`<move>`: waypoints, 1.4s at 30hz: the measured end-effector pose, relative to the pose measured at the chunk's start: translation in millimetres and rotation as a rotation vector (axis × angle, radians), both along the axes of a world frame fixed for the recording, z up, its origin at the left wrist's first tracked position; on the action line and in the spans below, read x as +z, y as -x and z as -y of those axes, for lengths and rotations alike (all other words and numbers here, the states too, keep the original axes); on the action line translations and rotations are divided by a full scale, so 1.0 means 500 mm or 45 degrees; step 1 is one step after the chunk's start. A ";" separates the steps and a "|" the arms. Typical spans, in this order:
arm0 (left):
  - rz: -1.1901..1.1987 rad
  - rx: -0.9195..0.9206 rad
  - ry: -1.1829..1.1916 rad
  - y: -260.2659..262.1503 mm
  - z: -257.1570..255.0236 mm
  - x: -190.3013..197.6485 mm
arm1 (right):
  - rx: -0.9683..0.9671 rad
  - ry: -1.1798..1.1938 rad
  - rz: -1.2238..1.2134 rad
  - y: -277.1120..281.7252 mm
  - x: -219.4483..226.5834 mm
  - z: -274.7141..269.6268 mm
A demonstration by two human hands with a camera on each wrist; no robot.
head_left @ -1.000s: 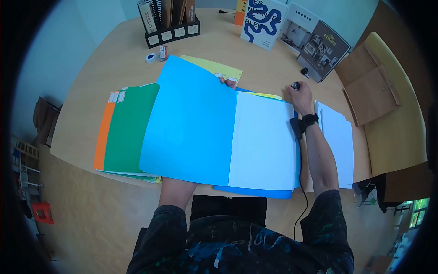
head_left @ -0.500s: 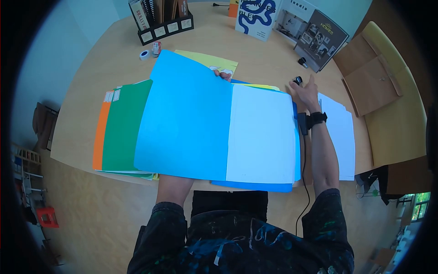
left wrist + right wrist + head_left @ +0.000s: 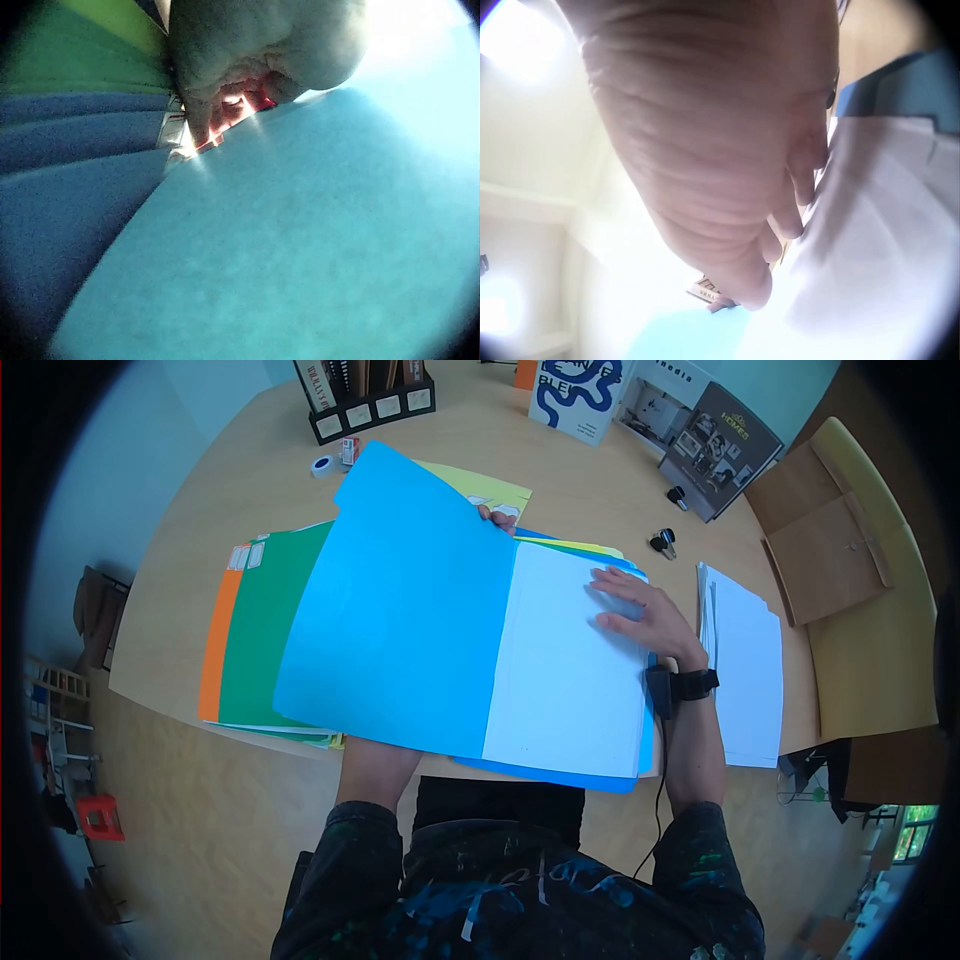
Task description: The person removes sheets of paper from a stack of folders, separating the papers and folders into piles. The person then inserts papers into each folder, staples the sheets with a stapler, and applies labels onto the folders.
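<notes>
A light blue folder (image 3: 400, 610) lies spread on the table with its cover raised at the left. White sheets (image 3: 565, 670) rest on its right side. My left hand (image 3: 262, 45) is under the cover, and its fingertips (image 3: 498, 518) curl over the cover's top edge; the rest of that hand is hidden in the head view. Over the upper right of the sheets is my right hand (image 3: 652, 620), fingers spread and nothing held. Beyond it, a small black-and-silver object (image 3: 663, 542), like a binder clip, lies on the table.
Green and orange folders (image 3: 268, 640) are stacked at the left. Another white paper stack (image 3: 745, 680) lies at the right. Farther back are a second black clip-like object (image 3: 677, 497), a tape roll (image 3: 321, 466), standing books (image 3: 720, 450) and a black file holder (image 3: 375, 415).
My right hand has let go of the small black-and-silver object and moved down and left over the white sheets. The left hand still grips the raised cover.
</notes>
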State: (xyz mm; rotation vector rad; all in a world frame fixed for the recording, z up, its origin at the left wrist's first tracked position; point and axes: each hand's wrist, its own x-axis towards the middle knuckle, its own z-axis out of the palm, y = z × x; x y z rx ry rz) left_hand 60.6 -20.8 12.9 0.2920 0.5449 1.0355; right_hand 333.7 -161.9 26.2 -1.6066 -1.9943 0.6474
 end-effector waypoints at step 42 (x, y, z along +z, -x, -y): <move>-0.327 -0.282 -0.842 -0.021 -0.012 -0.027 | -0.395 0.234 -0.703 0.021 0.025 0.059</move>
